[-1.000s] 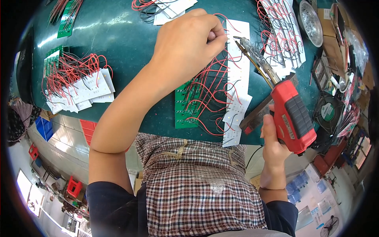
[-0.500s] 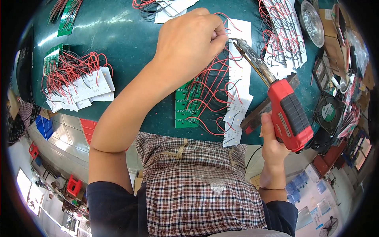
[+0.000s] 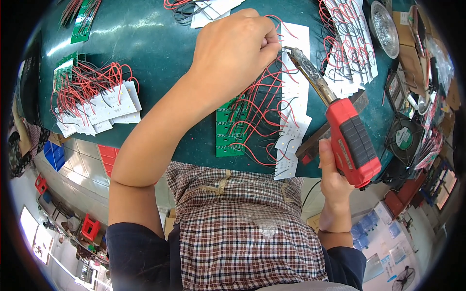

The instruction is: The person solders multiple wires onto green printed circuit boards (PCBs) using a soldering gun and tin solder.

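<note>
My right hand is wrapped round the red and black handle of a soldering gun. Its metal tip points up and left to the edge of a white LED board strip. At that same edge, the fingers of my left hand are pinched together on a thin wire, mostly hidden by the hand. Red and black wires run from the white strips to a green circuit board panel, partly covered by my left forearm. More white boards overlap at the strip's near end.
Wired white boards are piled at the left, others at the far right. A metal bowl stands at the right edge. A dark bar lies beside the strips, and a black fan sits at the right.
The soldering gun's handle has swung slightly left with my right hand, while its tip stays by the strip's edge. My left hand has hardly moved.
</note>
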`<move>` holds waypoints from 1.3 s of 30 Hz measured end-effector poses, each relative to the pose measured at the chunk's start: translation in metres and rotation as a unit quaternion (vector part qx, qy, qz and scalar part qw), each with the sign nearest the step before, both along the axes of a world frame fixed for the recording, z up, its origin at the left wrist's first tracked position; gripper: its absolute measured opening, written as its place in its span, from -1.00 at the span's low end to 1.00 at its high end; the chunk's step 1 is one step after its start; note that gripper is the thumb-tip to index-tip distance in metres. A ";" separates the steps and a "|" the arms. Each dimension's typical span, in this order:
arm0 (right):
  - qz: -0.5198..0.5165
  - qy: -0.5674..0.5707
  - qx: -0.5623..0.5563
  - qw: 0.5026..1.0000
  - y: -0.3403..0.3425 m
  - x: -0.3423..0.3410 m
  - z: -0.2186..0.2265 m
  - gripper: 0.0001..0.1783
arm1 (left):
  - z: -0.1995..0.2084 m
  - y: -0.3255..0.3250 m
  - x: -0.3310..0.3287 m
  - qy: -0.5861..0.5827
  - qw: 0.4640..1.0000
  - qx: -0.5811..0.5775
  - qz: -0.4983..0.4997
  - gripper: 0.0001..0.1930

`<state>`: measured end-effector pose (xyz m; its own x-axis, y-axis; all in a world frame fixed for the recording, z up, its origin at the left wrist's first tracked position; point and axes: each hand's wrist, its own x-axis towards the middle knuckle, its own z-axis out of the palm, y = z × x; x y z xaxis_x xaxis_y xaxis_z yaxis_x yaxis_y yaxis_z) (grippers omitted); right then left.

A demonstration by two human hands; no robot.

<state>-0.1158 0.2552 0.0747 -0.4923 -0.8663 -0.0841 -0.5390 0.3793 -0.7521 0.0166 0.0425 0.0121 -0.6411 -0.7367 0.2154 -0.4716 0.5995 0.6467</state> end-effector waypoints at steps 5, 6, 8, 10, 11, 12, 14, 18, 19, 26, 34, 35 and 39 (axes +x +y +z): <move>-0.019 -0.003 -0.059 0.998 0.011 0.000 -0.005 -0.76 | -0.001 -0.001 -0.001 0.006 1.000 0.005 -0.004 -0.90; -0.048 0.007 -0.062 0.997 0.012 0.000 -0.005 -0.77 | 0.000 -0.001 -0.001 0.005 1.000 0.004 -0.004 -0.90; -0.054 0.003 -0.074 0.996 0.010 0.000 -0.004 -0.79 | 0.000 -0.001 0.000 -0.011 1.000 0.013 -0.003 -0.89; -0.061 0.001 -0.085 0.994 0.010 -0.001 -0.003 -0.80 | 0.001 -0.002 0.000 -0.008 1.000 0.013 -0.004 -0.89; -0.061 0.007 -0.089 0.994 0.013 -0.004 -0.005 -0.80 | 0.001 -0.003 0.000 -0.005 1.000 0.014 -0.004 -0.89; -0.062 0.013 -0.093 0.994 0.016 -0.005 -0.006 -0.80 | 0.000 -0.002 0.000 -0.004 1.000 0.013 -0.004 -0.89; -0.081 -0.011 -0.087 0.993 0.016 -0.003 -0.002 -0.79 | -0.003 -0.002 -0.001 -0.023 1.000 0.002 0.001 -0.86; -0.153 -0.058 -0.086 0.983 0.016 0.003 -0.005 -0.77 | -0.006 -0.005 -0.002 -0.016 1.000 -0.007 -0.001 -0.85; -0.152 -0.058 -0.088 0.983 0.015 0.004 -0.006 -0.77 | -0.007 -0.005 -0.002 -0.022 1.000 -0.011 -0.001 -0.85; -0.085 -0.084 -0.056 0.991 -0.002 0.005 -0.007 -0.75 | -0.011 -0.008 -0.002 -0.020 1.000 -0.020 0.001 -0.85; -0.067 -0.107 -0.037 0.991 -0.010 0.006 -0.008 -0.76 | -0.009 -0.010 -0.004 -0.019 1.000 -0.020 0.002 -0.86; -0.062 -0.105 -0.039 0.992 -0.010 0.006 -0.008 -0.76 | -0.010 -0.010 -0.004 -0.021 1.000 -0.021 0.001 -0.86; -0.069 -0.140 -0.041 0.987 -0.014 0.009 -0.003 -0.78 | -0.009 -0.010 -0.005 -0.003 1.000 -0.007 0.002 -0.90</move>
